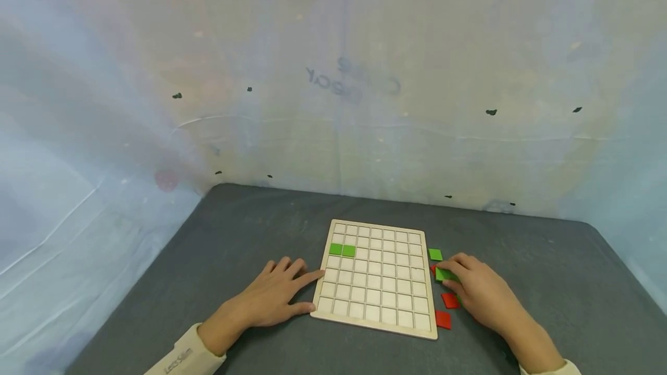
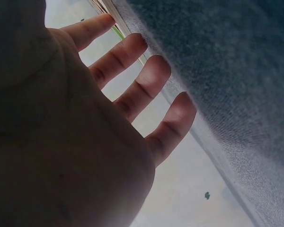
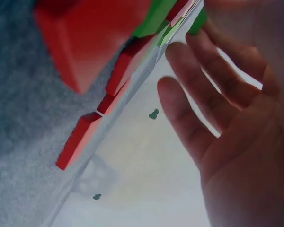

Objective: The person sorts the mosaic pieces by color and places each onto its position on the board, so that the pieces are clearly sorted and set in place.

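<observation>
Squarish grid board (image 1: 373, 268), slightly askew, near-right corner closest.

1. Room to pass over the grid board (image 1: 374, 268), between left hand (image 1: 271, 298) and right hand (image 1: 484, 293)
2. Red tiles (image 1: 443, 320) and green tiles (image 1: 435, 254) crowd its right edge
3. A sheet (image 1: 417, 155) bounds the worktop (image 1: 281, 221) behind

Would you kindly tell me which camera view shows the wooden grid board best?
The head view: the wooden grid board shows whole, from above. The left wrist view catches only a thin edge strip near the top; in the right wrist view I cannot make it out.
</observation>
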Tool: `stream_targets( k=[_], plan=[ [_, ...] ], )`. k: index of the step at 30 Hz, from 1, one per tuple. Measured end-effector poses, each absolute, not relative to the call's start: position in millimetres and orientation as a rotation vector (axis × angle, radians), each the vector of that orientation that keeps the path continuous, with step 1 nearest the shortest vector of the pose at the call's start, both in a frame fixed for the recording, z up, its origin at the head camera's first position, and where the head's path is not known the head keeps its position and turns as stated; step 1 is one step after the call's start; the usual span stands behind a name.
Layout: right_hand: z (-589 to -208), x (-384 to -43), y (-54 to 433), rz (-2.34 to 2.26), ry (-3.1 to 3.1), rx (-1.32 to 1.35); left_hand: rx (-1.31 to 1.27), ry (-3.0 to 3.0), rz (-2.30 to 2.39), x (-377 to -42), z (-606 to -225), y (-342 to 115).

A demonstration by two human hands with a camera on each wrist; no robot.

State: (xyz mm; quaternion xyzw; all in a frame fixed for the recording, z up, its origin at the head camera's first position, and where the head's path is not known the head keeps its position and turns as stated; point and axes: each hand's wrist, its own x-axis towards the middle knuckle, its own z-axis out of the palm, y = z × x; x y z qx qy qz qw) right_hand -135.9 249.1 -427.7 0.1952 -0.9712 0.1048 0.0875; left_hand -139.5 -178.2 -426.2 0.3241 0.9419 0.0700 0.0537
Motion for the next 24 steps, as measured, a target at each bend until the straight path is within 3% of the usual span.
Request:
stream_targets(
  k=[24],
  plan=[
    [-427.8,-138.1,229.2,0.299,-2.826,0.683,0.973,2.846,0.206,-140.3,-426.1,-177.3]
  ],
)
